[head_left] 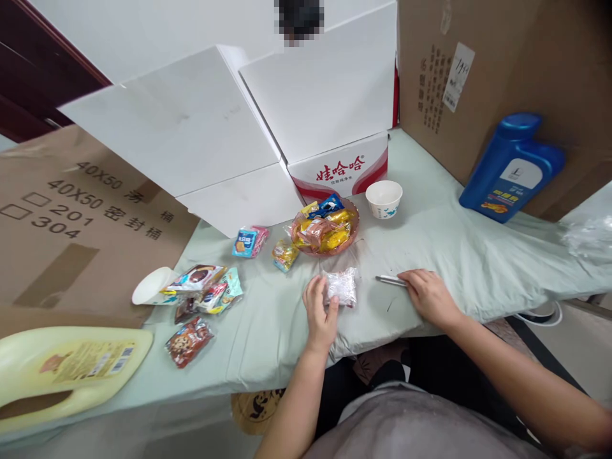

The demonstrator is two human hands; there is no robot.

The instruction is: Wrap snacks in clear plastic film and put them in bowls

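My left hand is curled against the left side of a small packet in clear crinkly plastic, with the thumb at its near edge. The packet lies on the pale green cloth. To the right, my right hand rests on the cloth with its fingers closed on the end of a slim silver pen-like tool, which points left toward the packet. Just beyond the packet stands a pinkish glass bowl heaped with wrapped snacks. A small yellow wrapped snack sits beside the bowl.
A white paper bowl stands upright at the back; another paper bowl lies tipped near several snack packets. White boxes and brown cartons wall the back. A blue bottle and a yellow jug flank the cloth-covered table.
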